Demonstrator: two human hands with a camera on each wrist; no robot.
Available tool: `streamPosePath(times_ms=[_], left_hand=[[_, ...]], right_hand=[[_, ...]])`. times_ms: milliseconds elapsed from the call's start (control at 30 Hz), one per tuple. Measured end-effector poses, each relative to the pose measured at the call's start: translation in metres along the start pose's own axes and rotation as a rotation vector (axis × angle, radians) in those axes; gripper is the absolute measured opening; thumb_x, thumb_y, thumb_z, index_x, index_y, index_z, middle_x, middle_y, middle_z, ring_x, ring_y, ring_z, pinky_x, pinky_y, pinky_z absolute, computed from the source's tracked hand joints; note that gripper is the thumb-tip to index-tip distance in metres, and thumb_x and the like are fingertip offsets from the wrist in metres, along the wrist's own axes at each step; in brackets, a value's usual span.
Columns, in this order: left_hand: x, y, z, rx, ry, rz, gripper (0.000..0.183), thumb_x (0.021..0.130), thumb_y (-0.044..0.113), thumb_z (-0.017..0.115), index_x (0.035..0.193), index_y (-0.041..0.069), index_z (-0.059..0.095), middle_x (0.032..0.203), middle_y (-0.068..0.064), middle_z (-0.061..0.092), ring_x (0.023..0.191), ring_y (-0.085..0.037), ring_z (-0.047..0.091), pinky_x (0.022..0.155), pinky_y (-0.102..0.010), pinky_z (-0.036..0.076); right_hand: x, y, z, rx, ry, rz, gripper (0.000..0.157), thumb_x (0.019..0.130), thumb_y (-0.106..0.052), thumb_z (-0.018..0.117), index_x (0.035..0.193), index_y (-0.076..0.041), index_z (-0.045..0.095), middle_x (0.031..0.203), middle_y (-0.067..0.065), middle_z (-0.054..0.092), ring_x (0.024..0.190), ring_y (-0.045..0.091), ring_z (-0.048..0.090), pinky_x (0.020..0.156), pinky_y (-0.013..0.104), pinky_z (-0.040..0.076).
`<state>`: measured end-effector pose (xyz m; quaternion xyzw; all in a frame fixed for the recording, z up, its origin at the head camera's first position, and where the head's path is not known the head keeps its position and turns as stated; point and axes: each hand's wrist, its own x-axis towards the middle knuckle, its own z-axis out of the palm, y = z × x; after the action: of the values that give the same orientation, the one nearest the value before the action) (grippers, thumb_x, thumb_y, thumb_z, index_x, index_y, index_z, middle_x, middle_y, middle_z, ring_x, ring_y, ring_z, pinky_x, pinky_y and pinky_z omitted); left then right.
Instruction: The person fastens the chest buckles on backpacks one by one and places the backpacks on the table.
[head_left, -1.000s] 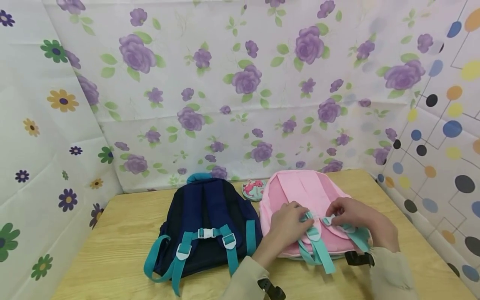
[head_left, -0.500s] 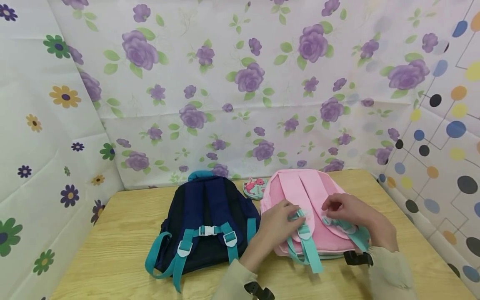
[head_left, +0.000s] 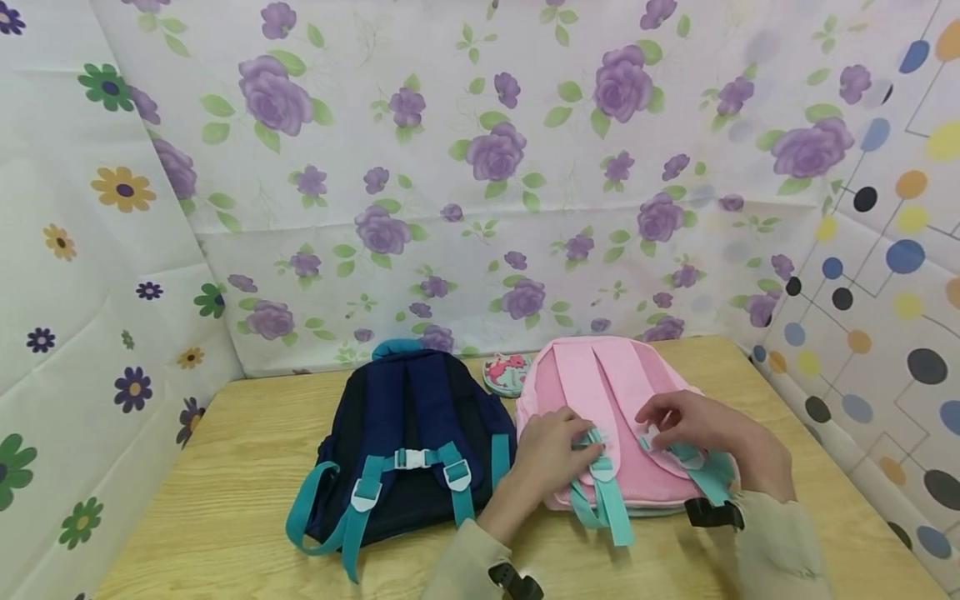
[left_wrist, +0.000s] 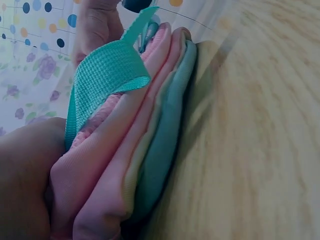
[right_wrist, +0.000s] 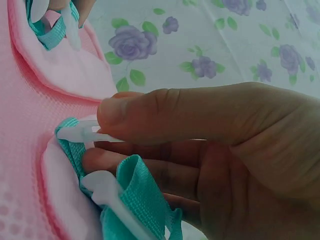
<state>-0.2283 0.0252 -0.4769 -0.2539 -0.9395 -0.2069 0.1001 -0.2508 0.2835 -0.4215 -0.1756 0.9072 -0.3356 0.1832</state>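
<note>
A pink backpack point(head_left: 588, 375) lies with its shoulder straps facing up. My left hand point(head_left: 551, 448) pinches a short teal strap point(head_left: 594, 436) on its left shoulder strap; a white buckle piece point(right_wrist: 72, 27) shows beside those fingers in the right wrist view. Over the right shoulder strap, my right hand point(head_left: 697, 421) pinches the other white buckle piece point(right_wrist: 82, 132) between thumb and fingers. The two buckle pieces are apart. Below, a white adjuster point(right_wrist: 117, 202) sits on teal webbing. In the left wrist view, a loop of teal webbing point(left_wrist: 107, 70) hides part of the bag.
A navy backpack point(head_left: 397, 400) lies to the left, its white chest buckle point(head_left: 411, 459) joined. Between the bags, towards the back, is a small teal and pink patterned item point(head_left: 506, 375). Both bags rest on a wooden table point(head_left: 195, 483), with patterned sheets behind and at the sides.
My left hand has moved left, drawing the left shoulder strap away from the right one. The right hand has shifted slightly left and stays at its buckle piece.
</note>
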Motion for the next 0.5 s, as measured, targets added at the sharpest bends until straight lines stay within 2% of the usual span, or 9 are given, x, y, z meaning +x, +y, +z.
streamPosePath(times_ms=[233, 367, 500], left_hand=[[-0.002, 0.0, 0.002, -0.008, -0.005, -0.005, 0.034, 0.094, 0.049, 0.062, 0.119, 0.028, 0.073, 0.106, 0.009, 0.066, 0.092, -0.009, 0.059, 0.08, -0.024, 0.044], [-0.001, 0.0, 0.002, -0.003, -0.001, -0.009, 0.034, 0.094, 0.05, 0.062, 0.119, 0.028, 0.073, 0.106, 0.009, 0.066, 0.093, -0.009, 0.059, 0.08, -0.024, 0.044], [-0.002, -0.001, 0.002, -0.004, 0.003, -0.012, 0.034, 0.094, 0.049, 0.062, 0.118, 0.028, 0.073, 0.106, 0.009, 0.066, 0.093, -0.009, 0.059, 0.079, -0.024, 0.043]], right_hand=[[0.003, -0.008, 0.007, -0.006, -0.054, -0.066, 0.034, 0.085, -0.012, 0.075, 0.117, -0.005, 0.067, 0.103, 0.006, 0.065, 0.089, 0.019, 0.055, 0.075, 0.024, 0.049], [0.007, -0.012, 0.013, -0.018, -0.048, -0.07, 0.029, 0.085, -0.012, 0.075, 0.113, -0.007, 0.069, 0.099, 0.004, 0.066, 0.087, 0.019, 0.056, 0.073, 0.026, 0.05], [0.014, -0.007, 0.017, -0.045, -0.031, -0.097, 0.024, 0.086, -0.014, 0.074, 0.11, -0.011, 0.071, 0.094, 0.001, 0.066, 0.084, 0.018, 0.055, 0.071, 0.025, 0.049]])
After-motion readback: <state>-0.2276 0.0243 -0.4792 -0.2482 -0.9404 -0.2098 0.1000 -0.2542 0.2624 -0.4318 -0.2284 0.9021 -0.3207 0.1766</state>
